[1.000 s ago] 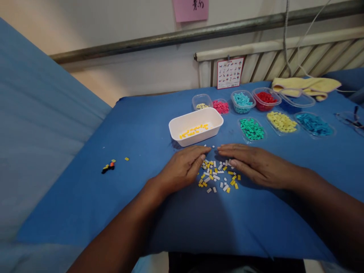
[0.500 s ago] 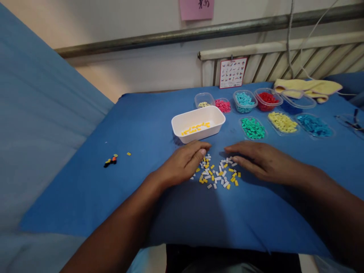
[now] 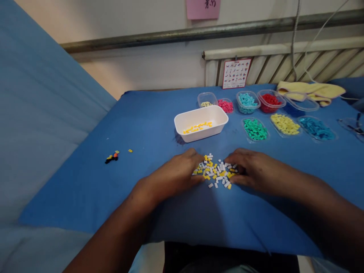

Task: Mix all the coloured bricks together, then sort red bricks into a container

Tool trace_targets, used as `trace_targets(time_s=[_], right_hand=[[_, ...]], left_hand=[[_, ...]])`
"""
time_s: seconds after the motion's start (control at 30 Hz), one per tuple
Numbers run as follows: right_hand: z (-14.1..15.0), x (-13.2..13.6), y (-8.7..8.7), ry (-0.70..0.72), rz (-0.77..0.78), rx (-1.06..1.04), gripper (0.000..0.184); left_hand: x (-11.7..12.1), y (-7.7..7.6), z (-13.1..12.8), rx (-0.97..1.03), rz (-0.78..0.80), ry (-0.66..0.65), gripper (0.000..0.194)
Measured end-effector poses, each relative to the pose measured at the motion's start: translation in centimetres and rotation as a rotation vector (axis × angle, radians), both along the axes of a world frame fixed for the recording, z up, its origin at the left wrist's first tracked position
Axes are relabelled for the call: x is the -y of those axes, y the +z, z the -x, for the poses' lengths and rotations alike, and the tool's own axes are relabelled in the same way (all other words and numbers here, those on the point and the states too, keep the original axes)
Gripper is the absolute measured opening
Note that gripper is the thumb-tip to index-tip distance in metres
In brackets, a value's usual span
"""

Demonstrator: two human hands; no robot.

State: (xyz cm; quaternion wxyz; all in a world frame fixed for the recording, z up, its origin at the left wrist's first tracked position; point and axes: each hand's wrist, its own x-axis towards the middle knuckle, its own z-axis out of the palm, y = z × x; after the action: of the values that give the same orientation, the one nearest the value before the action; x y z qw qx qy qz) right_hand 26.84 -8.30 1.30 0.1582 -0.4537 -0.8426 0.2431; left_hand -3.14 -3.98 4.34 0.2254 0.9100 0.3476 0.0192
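The left hand (image 3: 178,170) and the right hand (image 3: 256,170) are touching opposite sides of the white and yellow bricks (image 3: 218,171), which are lying near the front edge of the bench (image 3: 148,144). On both hands the fingers are bending toward the thumb, but whether they are pinching any brick, I cannot tell. Behind the bricks, the white tray (image 3: 199,135) is holding some yellow pieces (image 3: 197,127).

Open blue cloth (image 3: 142,121) left of white tray (image 3: 200,136), loose bricks (image 3: 222,173) in front, tubs (image 3: 248,110) crowding right rear
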Motion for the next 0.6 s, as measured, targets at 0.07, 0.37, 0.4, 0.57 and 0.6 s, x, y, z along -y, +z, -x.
trace_targets(time_s=[0.07,0.37,0.4,0.57,0.6], right_hand=[[1.3,-0.6,-0.4,-0.008,-0.032,-0.033,0.025],[-0.9,-1.5,-0.4,-0.148,-0.131,-0.138,0.032],[-1.4,-1.3,-0.3,-0.156,-0.112,-0.112,0.041],[-1.5,-0.2,0.3,-0.027,-0.004,-0.051,0.062],[-1.1,0.2,0.5,0.012,0.017,-0.06,0.063]], left_hand=[[0.0,-0.5,-0.9,0.055,0.022,0.003,0.026],[-1.3,0.5,0.3,0.148,-0.128,0.161,0.033],[-1.4,0.7,0.7,0.107,-0.132,0.151,0.035],[-1.2,0.8,1.1,0.07,-0.02,0.018,0.04],[-1.0,0.7,1.0,0.088,0.005,-0.012,0.039]])
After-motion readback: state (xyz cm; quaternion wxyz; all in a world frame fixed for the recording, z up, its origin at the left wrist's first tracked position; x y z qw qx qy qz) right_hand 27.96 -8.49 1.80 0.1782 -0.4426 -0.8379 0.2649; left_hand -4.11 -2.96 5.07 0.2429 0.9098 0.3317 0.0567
